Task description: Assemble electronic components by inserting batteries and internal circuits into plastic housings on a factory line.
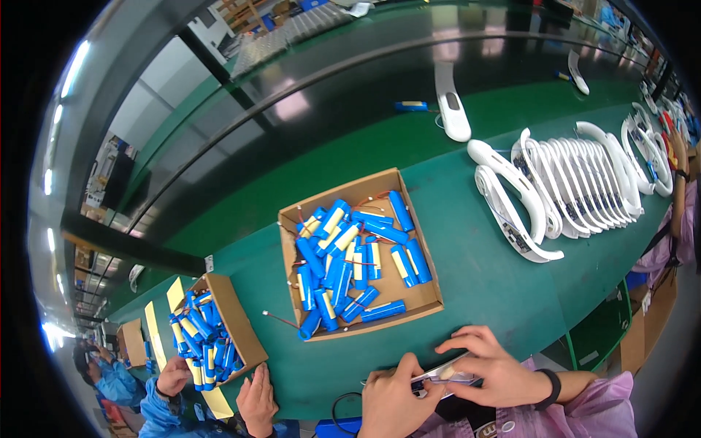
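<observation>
A slim, pale plastic casing (pixel 434 373), partly hidden, is gripped by the left hand (pixel 398 394) and right hand (pixel 496 371) at the green tabletop's (pixel 504 306) near edge. Beyond sits an open brown cardboard box (pixel 418 296) of blue cylindrical battery packs (pixel 338 281).

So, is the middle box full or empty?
The box is only partly full: blue batteries are heaped toward its left, while bare patches show between those on the right.
</observation>
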`<state>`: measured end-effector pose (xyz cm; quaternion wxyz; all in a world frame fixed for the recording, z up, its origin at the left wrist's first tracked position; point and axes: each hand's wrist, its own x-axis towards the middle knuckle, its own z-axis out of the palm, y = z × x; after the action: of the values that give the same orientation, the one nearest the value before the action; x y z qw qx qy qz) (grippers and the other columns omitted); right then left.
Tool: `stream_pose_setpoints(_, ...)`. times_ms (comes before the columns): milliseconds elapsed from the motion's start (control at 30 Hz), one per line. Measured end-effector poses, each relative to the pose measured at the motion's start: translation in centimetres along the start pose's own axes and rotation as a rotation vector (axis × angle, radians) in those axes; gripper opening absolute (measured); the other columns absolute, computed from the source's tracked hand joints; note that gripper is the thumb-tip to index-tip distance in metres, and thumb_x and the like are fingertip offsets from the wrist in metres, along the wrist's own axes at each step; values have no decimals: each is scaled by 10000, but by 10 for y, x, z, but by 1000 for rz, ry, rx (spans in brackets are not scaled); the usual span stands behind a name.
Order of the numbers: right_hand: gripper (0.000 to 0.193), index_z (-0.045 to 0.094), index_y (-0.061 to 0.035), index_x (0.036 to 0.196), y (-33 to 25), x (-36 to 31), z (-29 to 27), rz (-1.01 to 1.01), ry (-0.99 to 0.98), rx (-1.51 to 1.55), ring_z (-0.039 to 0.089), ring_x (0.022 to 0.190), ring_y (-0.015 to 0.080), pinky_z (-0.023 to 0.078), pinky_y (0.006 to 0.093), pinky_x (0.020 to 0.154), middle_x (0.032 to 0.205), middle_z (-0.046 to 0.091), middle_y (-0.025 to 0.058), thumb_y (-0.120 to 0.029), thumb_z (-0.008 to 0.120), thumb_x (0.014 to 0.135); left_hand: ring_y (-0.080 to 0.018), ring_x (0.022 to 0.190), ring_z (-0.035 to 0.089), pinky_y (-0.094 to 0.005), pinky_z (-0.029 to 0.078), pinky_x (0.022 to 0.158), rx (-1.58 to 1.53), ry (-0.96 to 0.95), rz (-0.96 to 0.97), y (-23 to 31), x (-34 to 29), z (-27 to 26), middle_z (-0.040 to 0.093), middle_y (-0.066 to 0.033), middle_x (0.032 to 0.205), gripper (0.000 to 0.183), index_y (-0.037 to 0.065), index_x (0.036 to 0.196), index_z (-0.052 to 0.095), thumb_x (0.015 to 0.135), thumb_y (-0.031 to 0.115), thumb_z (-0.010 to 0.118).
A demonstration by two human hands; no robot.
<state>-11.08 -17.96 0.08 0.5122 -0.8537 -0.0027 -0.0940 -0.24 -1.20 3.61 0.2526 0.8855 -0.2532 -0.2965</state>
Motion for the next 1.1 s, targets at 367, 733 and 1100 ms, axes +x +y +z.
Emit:
stream_pose_setpoints(367,611,420,42,1475,22,122,-11,384,215,199,568,1232,446,451,413,1067,1382,558,261,-93,641,922,-353,483,540,-417,338,764,47,465,320,-21,4,43,615,-128,555,132,81,783,525,721,162,609)
stream_pose_setpoints(733,773,302,-78,1573,15,135,-14,541,301,704,635,1117,227,524,446,949,1259,599,158,104,516,854,-362,580,615,-444,373,834,8,441,381,-30,-3,48,662,-158,635,186,75,883,576,791,217,652)
stream_pose_setpoints(1100,939,170,-204,1639,-19,124,-26,450,164,1016,585,972,190,507,393,878,1200,549,148,140,466,817,-273,1220,619,-403,388,1115,2771,1034,1268,-138,78,-77,609,-202,1331,583,39,1476,393,940,112,608)
